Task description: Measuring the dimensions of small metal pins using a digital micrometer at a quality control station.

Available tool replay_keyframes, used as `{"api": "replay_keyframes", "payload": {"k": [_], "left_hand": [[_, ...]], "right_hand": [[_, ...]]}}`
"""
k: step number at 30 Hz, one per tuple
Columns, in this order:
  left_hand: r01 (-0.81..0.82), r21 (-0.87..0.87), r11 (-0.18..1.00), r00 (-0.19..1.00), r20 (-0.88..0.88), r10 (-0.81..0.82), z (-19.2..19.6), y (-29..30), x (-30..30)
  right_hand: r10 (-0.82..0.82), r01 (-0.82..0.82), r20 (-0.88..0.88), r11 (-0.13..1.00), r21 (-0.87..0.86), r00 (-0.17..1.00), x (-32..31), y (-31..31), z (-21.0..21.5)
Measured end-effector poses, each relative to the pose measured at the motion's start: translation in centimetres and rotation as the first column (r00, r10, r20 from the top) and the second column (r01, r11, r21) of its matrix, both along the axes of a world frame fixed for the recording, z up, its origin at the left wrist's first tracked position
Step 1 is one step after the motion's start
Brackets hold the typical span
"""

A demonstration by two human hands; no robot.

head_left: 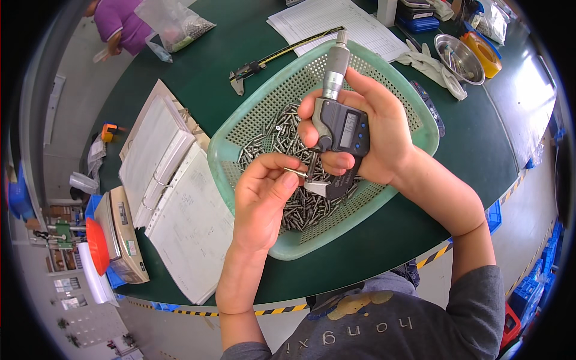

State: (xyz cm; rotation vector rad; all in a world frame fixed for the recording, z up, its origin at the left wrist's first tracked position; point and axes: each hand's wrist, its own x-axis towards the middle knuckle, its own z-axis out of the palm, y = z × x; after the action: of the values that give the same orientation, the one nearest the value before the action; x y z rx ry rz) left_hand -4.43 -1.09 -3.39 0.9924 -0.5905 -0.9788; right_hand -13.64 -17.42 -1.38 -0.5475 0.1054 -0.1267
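In my right hand (384,129) is a digital micrometer (343,129), its thimble pointing away from me and its frame toward me. My left hand (263,201) pinches a small metal pin (295,172) between thumb and fingertips. The pin's end reaches the gap between the micrometer's measuring faces; whether both faces touch it I cannot tell. Both hands are above a green perforated plastic basket (225,180). Inside it lies a heap of similar small metal pins (306,210), partly hidden by my hands and the micrometer.
Left of the basket lies an open ring binder (192,240) beside a scale (123,240). A caliper (249,72) and paper sheets (336,27) lie beyond it. White gloves (435,69) and a metal bowl (459,59) sit at far right. Another person (123,24) is at far left.
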Motion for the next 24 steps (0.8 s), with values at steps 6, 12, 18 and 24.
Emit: {"api": "replay_keyframes", "payload": {"k": [6,12,18,24], "left_hand": [[-0.007,0.006,1.0,1.0,0.002,0.007,0.1,-0.2,-0.2],[-0.006,0.024,1.0,0.999,0.052,0.005,0.1,-0.2,-0.1],[-0.043,0.12,0.992,0.997,0.075,0.034,1.0,-0.1,-0.3],[-0.438,0.399,0.805,-0.063,0.88,-0.47,2.5,1.3,1.0]], "right_hand": [[-0.03,0.027,-0.05,0.998,-0.064,0.998,0.1,0.1,0.3],[-0.072,0.059,-0.109,0.991,-0.12,0.991,0.0,0.2,0.7],[-0.058,0.054,-0.074,0.997,-0.054,0.996,0.2,0.3,0.3],[-0.185,0.162,-0.129,0.971,-0.174,0.974,0.0,-0.1,0.2]]}}
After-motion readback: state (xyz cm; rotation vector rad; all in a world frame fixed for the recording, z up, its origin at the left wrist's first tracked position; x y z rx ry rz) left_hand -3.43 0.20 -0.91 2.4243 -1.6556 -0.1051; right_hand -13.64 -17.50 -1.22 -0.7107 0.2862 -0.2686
